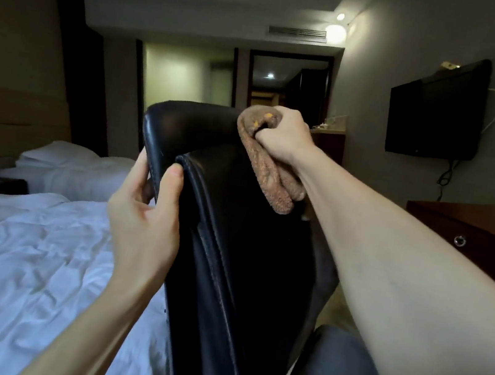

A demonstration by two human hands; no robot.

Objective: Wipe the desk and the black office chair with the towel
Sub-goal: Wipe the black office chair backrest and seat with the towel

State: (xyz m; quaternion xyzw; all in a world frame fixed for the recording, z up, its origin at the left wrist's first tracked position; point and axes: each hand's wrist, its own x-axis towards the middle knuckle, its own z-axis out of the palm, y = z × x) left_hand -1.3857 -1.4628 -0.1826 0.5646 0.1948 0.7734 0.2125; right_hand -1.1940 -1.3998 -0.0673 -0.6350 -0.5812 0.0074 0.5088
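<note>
Here's the chair (pixel 235 217), black and glossy, seen from behind and filling the middle of the view. Its backrest runs long from the near bottom edge up to a rolled top rim further off, leaning a little to the left, top end pointing at the far doorway.

Left hand (pixel 144 213) is on the backrest's left edge: thumb pressed flat on the rear seam, fingers curled round the front of the edge, a firm grip.

Right hand (pixel 283 134) is up at the top right corner of the backrest, clenched into a tight fist round the towel (pixel 274 172). The towel is brown, bunched into a thick roll, and lies against that corner. Its long axis slants from the fist down towards the near right, loose end hanging free below the wrist.

A white bed (pixel 19 248) sits left of the chair, rumpled, with a second one behind it. A dark TV (pixel 436 110) hangs on the right wall, and a wooden drawer unit (pixel 491 239) stands beneath it, beyond the right forearm.
</note>
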